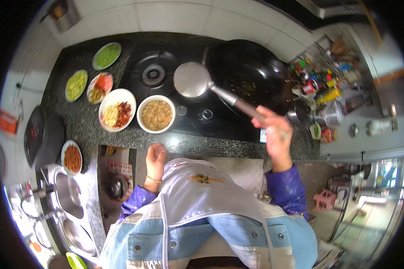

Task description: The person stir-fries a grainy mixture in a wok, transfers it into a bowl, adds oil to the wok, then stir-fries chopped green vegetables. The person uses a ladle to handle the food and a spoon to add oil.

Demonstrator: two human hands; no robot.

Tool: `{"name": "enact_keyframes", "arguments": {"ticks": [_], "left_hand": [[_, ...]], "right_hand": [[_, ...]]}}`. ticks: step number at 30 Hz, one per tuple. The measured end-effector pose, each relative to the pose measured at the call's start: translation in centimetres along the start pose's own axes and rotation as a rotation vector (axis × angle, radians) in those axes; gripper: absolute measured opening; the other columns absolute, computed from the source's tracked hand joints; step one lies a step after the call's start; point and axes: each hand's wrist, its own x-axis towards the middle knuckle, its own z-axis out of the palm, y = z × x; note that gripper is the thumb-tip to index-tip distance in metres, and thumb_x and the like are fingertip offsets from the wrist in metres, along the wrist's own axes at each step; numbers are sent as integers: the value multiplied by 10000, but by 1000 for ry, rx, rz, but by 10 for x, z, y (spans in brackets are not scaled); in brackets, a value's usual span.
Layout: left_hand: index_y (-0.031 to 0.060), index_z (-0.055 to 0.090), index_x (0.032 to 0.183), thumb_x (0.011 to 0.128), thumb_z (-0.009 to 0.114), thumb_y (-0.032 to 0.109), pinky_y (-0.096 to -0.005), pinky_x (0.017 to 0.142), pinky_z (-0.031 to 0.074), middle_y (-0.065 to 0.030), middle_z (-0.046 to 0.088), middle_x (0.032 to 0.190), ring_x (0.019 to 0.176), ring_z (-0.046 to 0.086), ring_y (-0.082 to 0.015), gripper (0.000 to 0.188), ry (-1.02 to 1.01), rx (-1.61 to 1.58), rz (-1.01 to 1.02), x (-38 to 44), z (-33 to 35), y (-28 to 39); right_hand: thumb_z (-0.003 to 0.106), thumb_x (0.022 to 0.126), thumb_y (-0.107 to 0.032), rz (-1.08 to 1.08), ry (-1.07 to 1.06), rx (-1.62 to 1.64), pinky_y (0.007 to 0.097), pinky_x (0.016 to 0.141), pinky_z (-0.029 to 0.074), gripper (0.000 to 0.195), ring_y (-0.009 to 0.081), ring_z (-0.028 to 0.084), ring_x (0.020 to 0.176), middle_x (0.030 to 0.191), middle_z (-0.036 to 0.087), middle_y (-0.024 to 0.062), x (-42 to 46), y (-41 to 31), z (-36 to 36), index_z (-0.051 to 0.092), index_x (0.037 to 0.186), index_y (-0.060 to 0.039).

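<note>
My right hand [276, 131] grips the handle of a metal wok spatula [192, 80], whose broad head is over the black gas hob [188, 116], left of the wok. The dark wok [245, 67] stands on the right burner with small bits of food in its bottom. My left hand [156, 157], loosely curled, rests near the counter's front edge with nothing seen in it. Just beyond it stands a white bowl of chopped brownish food [157, 115]. Beside that is a white bowl [117, 110] with chopped pale yellow and dark red pieces.
Plates of chopped green food [107, 56], lighter green food [76, 85], mixed red and green food [100, 87] and reddish-brown pieces [72, 158] are at the left. A black lidded appliance [43, 138] stands by the sink [69, 195]. Bottles [330, 95] crowd the right.
</note>
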Motion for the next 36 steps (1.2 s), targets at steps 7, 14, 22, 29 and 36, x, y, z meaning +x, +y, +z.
{"name": "enact_keyframes", "arguments": {"ticks": [7, 14, 22, 29, 36], "left_hand": [[-8, 521, 1165, 866, 599, 64, -273, 843, 475, -86, 599, 1047, 935, 581, -152, 317, 237, 61, 3, -7, -12, -7], [-2, 532, 1187, 843, 629, 84, -282, 789, 488, -114, 492, 1164, 882, 571, -165, 367, 366, 56, 57, 8, -23, -41], [-1, 530, 1205, 858, 630, 163, -291, 792, 461, -98, 500, 1119, 892, 527, -160, 396, 444, 78, 51, 20, -13, -38], [119, 538, 1142, 863, 624, 298, -282, 729, 428, -15, 508, 1031, 811, 505, -140, 343, 336, -494, -328, 68, -9, -14], [111, 449, 1280, 820, 646, 324, -467, 1014, 318, -89, 362, 1350, 1223, 363, -264, 544, 286, -609, -418, 104, -26, -31]], "right_hand": [[718, 678, 35, -402, -548, -541, 372, 731, 565, 294, 347, 656, 889, 1179, 596, 232, -38, 32, 94, 621, 951, -17], [732, 635, 63, -411, -615, -552, 365, 701, 571, 349, 333, 665, 858, 1166, 600, 252, -47, 33, 92, 621, 954, -25], [646, 764, 49, -174, -341, -272, 395, 835, 548, 242, 321, 650, 963, 1264, 537, 266, -57, 44, 87, 620, 1002, 17], [531, 957, -232, 384, 524, 741, 370, 948, 505, 238, 289, 617, 1051, 1171, 609, 201, -33, 35, 56, 580, 1085, -38], [579, 926, -167, 68, 762, 275, 344, 882, 521, 242, 257, 637, 982, 1126, 621, 161, -18, 4, -44, 574, 1106, -5]]}}
